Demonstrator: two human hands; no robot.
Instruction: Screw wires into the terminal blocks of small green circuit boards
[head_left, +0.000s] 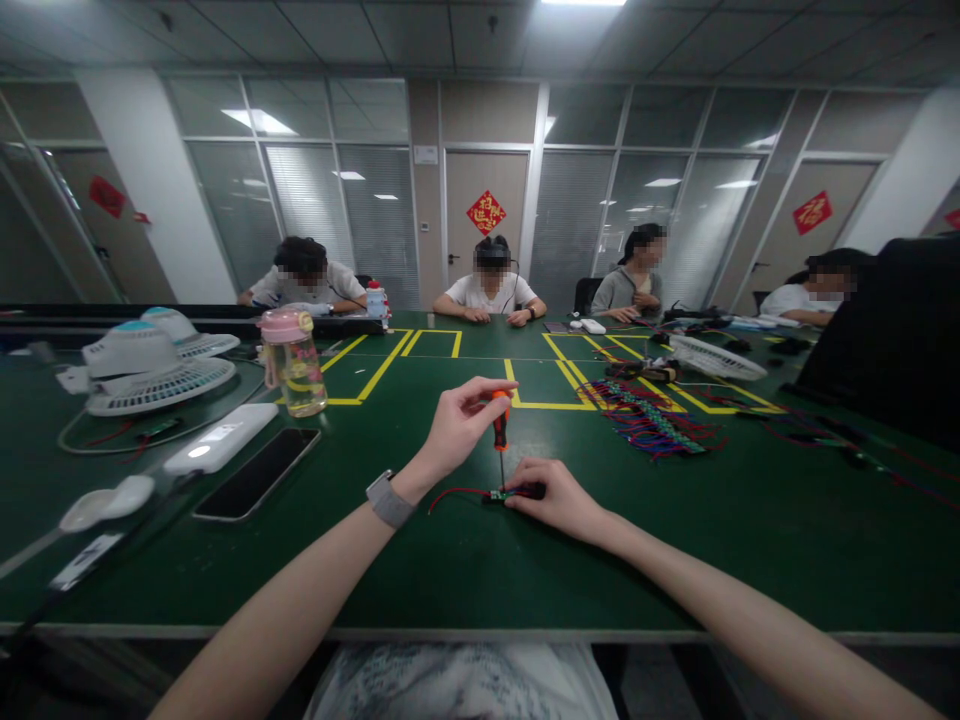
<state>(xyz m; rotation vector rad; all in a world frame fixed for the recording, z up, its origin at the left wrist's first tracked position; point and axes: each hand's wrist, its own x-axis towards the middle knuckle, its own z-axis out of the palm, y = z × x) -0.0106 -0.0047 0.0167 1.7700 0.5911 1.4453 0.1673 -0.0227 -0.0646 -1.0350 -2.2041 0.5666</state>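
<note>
My left hand (463, 425) is gripping, fingers and thumb closed, the handle of one screwdriver (501, 432), whose shaft is standing upright over one small circuit board (495, 496) at lower centre. My right hand (556, 494) is pinching the board's right end, its fingers covering part of it; a red wire (457, 492) is trailing left. Wired boards (651, 415), too tangled to count, are lying right of centre. At left, one phone (259, 475), one white device (221, 438), one pink-lidded bottle (296, 365) and two white fans (161, 375) are resting. Yellow tape (384, 368) is marking the green table (420, 590). Four people are sitting beyond it; glass partitions (375, 210) are lining the room behind.
</note>
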